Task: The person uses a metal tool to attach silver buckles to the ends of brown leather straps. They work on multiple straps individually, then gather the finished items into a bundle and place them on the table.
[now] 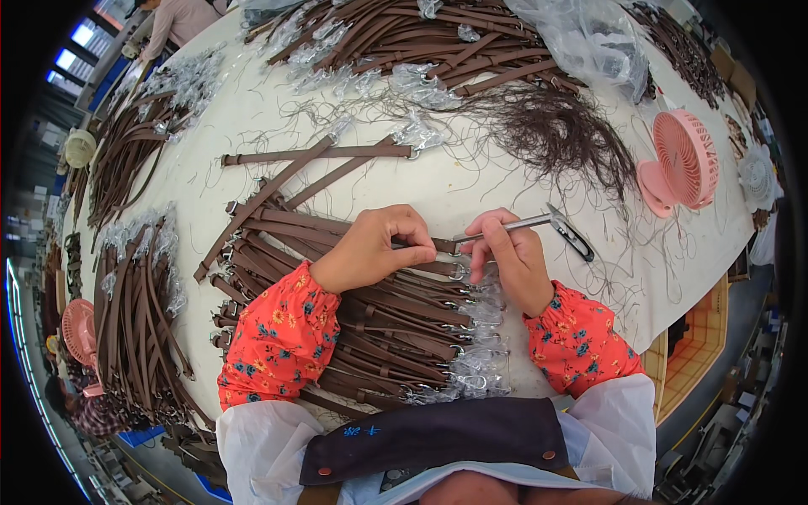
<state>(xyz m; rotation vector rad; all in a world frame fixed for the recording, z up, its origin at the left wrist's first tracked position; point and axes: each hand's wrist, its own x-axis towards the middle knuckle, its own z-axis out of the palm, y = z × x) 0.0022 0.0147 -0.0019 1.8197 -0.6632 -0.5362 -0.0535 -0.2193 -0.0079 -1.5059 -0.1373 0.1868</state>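
Strap (brown) [447, 247] sits pinched in left hand [374, 246]; right hand [520, 265] curls round metal tool [530, 222].

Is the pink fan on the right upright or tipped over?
Upright: the pink fan stands on its base, round head raised off the table.

The straps [400, 341] are plain brown, the tool [534, 221] is silver and black, the sleeves [284, 345] are orange-red in a yellow and blue flower pattern, both fans [686, 160] are pink, the table [644, 295] is creamy white, and the threads [560, 139] are dark brown.
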